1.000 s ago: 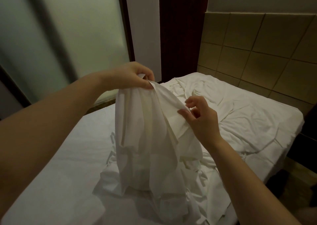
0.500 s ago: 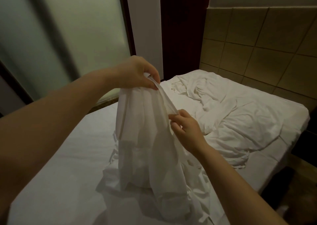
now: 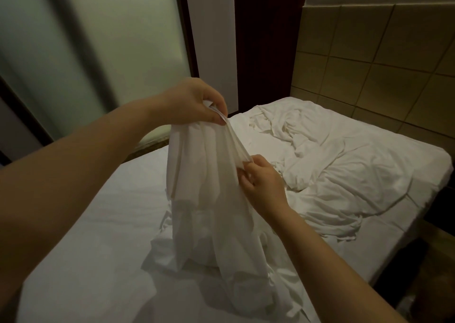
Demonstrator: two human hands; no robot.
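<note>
Head view: both hands, left hand (image 3: 194,103) and right hand (image 3: 261,182), pinch the white sheet (image 3: 206,187), fingertips partly hidden.

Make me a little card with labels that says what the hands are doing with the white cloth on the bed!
Place: a bed with a white cover, beside a frosted glass panel and a tiled wall
Held thing: white sheet, lifted at the top, its lower end piled on the bed
Left hand: its grip pinches the sheet's top, higher up
Right hand: its grip pinches an edge of the sheet lower down
Also there: crumpled bedding at the far end of the bed
</note>
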